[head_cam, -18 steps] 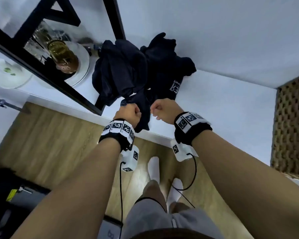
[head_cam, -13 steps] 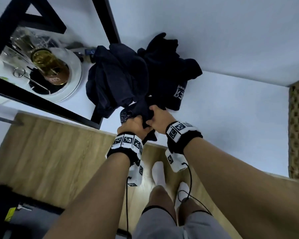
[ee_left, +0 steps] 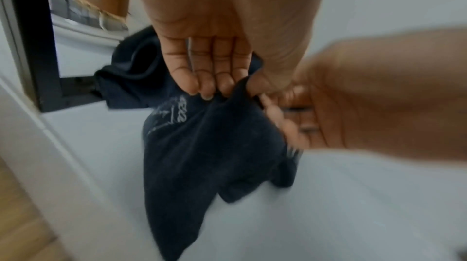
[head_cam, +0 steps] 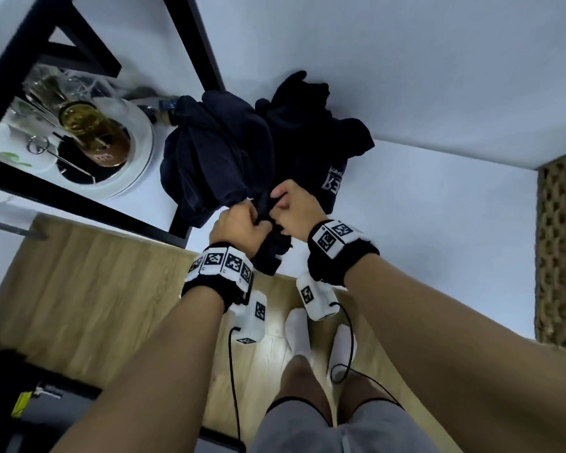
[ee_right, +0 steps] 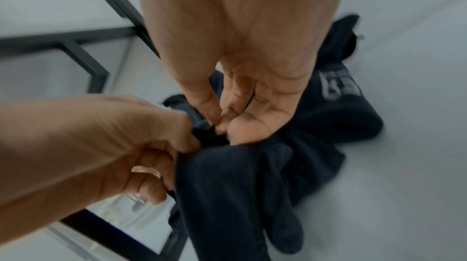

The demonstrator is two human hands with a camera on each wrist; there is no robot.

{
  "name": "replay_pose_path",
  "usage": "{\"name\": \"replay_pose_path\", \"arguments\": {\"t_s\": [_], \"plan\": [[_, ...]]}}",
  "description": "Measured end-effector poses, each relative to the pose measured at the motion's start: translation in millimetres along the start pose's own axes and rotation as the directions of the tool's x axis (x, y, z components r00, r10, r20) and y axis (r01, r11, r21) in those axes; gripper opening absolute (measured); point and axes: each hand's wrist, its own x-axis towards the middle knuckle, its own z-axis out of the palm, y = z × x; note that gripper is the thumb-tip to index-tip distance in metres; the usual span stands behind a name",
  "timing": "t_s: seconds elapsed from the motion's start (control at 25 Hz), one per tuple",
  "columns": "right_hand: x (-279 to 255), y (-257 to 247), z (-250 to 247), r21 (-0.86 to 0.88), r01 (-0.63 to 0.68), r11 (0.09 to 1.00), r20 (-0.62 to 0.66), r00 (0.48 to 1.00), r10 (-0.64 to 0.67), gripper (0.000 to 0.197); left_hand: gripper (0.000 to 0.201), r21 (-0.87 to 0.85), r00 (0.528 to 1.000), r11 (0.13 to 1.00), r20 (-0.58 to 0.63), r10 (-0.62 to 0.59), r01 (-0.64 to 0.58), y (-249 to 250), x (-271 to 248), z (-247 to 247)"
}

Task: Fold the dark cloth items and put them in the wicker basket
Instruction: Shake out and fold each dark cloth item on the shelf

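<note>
A heap of dark navy cloth items (head_cam: 242, 148) lies on the white table (head_cam: 438, 223) near its front edge. One dark cloth (head_cam: 268, 253) hangs from both hands over the table edge. My left hand (head_cam: 239, 223) grips its bunched edge, fingers curled round the fabric (ee_left: 209, 145). Close beside it, my right hand (head_cam: 294, 207) pinches the same edge between thumb and fingers, seen in the right wrist view (ee_right: 227, 185). A garment with a white printed logo (head_cam: 332, 179) lies behind the right hand. The wicker basket (head_cam: 559, 250) stands at the right edge.
A black-framed glass side table (head_cam: 79, 197) stands at the left, holding a white plate (head_cam: 141, 152) and a glass jar of yellowish liquid (head_cam: 85, 125). Wooden floor (head_cam: 79, 289) and my socked feet (head_cam: 298, 328) lie below the table edge.
The hands, apart with fists closed, came together and took hold of the dark cloth at the table's front edge. The head view shifted slightly right and down.
</note>
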Motion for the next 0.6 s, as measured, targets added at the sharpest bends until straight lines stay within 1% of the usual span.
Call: {"name": "replay_pose_path", "arguments": {"t_s": [0.04, 0.08, 0.16, 0.2, 0.24, 0.32, 0.4, 0.44, 0.48, 0.56, 0.6], "plan": [[-6.5, -11.5, -12.4, -0.013, 0.037, 0.999, 0.025, 0.999, -0.037, 0.019, 0.014, -0.118, 0.998, 0.993, -0.068, 0.001, -0.009, 5.9, 0.1, -14.4], [-15.0, -24.8, -26.4, -0.017, 0.074, 0.997, 0.064, 0.995, -0.073, 0.017, 0.013, -0.252, 0.994, 0.967, -0.112, -0.003, -0.025, 12.4, 0.2, -29.9], [-36.2, -54.8, -56.6, -0.002, 0.145, 0.989, 0.13, 0.981, -0.143, 0.021, 0.014, -0.478, 0.988, 0.874, -0.154, 0.008, -0.081, 30.2, -3.8, -62.7], [-48.8, -70.7, -72.7, 0.0, 0.191, 0.982, 0.131, 0.973, -0.189, 0.022, 0.016, -0.529, 0.986, 0.84, -0.163, 0.038, -0.12, 40.8, -7.4, -77.6], [-60.4, -86.4, -88.9, 0.014, 0.236, 0.972, 0.113, 0.965, -0.236, 0.021, 0.019, -0.54, 0.981, 0.825, -0.176, 0.083, -0.167, 53.8, -13.3, -91.4], [-85.7, -119.3, -121.5, 0.102, 0.32, 0.942, 0.044, 0.945, -0.326, 0.021, 0.023, -0.549, 0.958, 0.789, -0.223, 0.181, -0.277, 81.4, -26.3, -117.0], [-106.9, -147.7, -152.3, 0.17, 0.392, 0.904, -0.034, 0.919, -0.392, 0.019, 0.014, -0.598, 0.935, 0.719, -0.235, 0.265, -0.354, 109.4, -39.4, -138.0], [-117.1, -160.1, -167.6, 0.171, 0.418, 0.892, -0.074, 0.908, -0.412, 0.016, 0.015, -0.592, 0.918, 0.701, -0.249, 0.31, -0.397, 123.2, -46.1, -147.3], [-126.9, -169.8, -182.5, 0.172, 0.434, 0.884, -0.116, 0.9, -0.419, 0.013, 0.024, -0.566, 0.898, 0.697, -0.264, 0.352, -0.44, 137.7, -54.5, -155.4], [-142.3, -183.5, -210.3, 0.169, 0.446, 0.879, -0.223, 0.886, -0.407, 0.011, 0.039, -0.474, 0.854, 0.711, -0.291, 0.43, -0.52, 165.5, -70.4, -169.4], [-148.6, -187.1, -222.9, 0.17, 0.445, 0.879, -0.276, 0.878, -0.391, 0.012, 0.041, -0.424, 0.833, 0.717, -0.299, 0.467, -0.554, 177.7, -77.1, -173.9]]}}
